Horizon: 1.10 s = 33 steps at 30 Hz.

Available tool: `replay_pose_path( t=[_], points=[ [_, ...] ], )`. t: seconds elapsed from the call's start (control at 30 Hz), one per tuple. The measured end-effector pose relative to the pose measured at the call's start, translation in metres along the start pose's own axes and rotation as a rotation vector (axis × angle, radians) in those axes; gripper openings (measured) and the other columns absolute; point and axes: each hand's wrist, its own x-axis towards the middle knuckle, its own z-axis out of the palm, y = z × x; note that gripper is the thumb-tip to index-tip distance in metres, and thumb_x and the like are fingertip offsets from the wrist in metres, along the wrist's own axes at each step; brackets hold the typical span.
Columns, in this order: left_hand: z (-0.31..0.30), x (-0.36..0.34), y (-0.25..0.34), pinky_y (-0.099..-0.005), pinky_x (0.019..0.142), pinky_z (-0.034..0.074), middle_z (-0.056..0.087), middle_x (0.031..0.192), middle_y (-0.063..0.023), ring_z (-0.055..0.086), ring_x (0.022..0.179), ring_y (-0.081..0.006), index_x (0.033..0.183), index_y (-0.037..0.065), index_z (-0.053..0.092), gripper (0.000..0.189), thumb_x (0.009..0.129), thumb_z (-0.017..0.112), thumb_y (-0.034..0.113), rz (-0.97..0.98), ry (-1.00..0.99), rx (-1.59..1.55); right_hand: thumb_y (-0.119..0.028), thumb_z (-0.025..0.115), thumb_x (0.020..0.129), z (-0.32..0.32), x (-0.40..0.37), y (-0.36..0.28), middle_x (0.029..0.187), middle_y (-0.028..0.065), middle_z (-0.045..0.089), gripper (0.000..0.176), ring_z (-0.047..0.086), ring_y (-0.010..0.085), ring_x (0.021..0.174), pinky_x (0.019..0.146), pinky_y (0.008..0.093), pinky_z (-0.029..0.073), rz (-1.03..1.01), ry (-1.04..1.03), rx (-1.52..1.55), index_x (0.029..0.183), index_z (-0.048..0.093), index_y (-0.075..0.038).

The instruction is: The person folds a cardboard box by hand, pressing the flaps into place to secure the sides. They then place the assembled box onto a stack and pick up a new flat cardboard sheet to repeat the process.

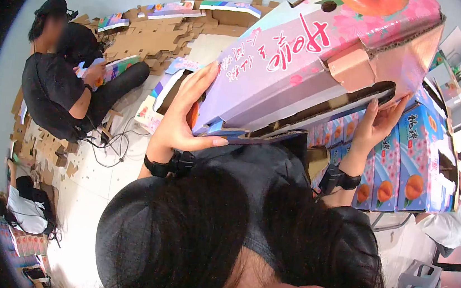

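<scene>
A large pink and lilac printed cardboard box (301, 56), with a peach picture and red lettering, is held up tilted in front of my chest. My left hand (184, 114) grips its left end, the thumb along the lower edge and the fingers up the side. At the right end my right hand (377, 128) holds the box by its edge, close to a dark oval hand hole. A long slot between the flaps on the near side stands partly open. What lies inside the box cannot be made out.
Printed peach boxes (417, 158) stand in rows to my right. Flattened brown cardboard (151, 43) covers the floor at the back left. A person in black (60, 81) sits there handling a printed carton. Other people are at the lower left and far right. Grey plastic stools (418, 279) stand lower right.
</scene>
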Motion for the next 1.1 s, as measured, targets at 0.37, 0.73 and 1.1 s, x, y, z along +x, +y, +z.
replay_pose_path(
  t=[0.37, 0.73, 1.1],
  points=[
    [0.003, 0.005, 0.005, -0.0449, 0.113, 0.02, 0.038, 0.148, -0.0215, 0.034, 0.138, -0.0362, 0.145, 0.0, 0.038, 0.107, 0.056, 0.081, 0.04, -0.011, -0.016, 0.061, -0.016, 0.057, 0.093, -0.01, 0.002, 0.003, 0.119, 0.0094, 0.05, 0.08, 0.052, 0.0157, 0.099, 0.086, 0.0281, 0.043, 0.008, -0.133, -0.164, 0.154, 0.006, -0.011],
    [-0.005, 0.004, 0.019, -0.0444, 0.116, 0.013, 0.033, 0.151, -0.0237, 0.027, 0.142, -0.0362, 0.146, -0.005, 0.033, 0.109, 0.057, 0.08, 0.039, -0.054, -0.152, 0.12, -0.042, 0.062, 0.089, -0.062, 0.008, 0.079, 0.141, 0.006, 0.045, 0.074, 0.046, 0.0216, 0.126, 0.102, 0.0413, 0.041, 0.454, -0.229, 0.758, 0.148, 0.026, -0.016],
    [-0.006, 0.009, 0.03, -0.047, 0.114, 0.017, 0.032, 0.151, -0.0219, 0.028, 0.141, -0.0369, 0.143, 0.004, 0.043, 0.101, 0.058, 0.08, 0.042, 0.029, -0.145, 0.12, -0.054, 0.062, 0.085, -0.075, -0.021, 0.115, 0.123, 0.0086, 0.062, 0.057, 0.061, 0.032, 0.11, 0.094, 0.0516, 0.049, 0.47, -0.227, 1.212, 0.126, 0.057, -0.015]
  ],
)
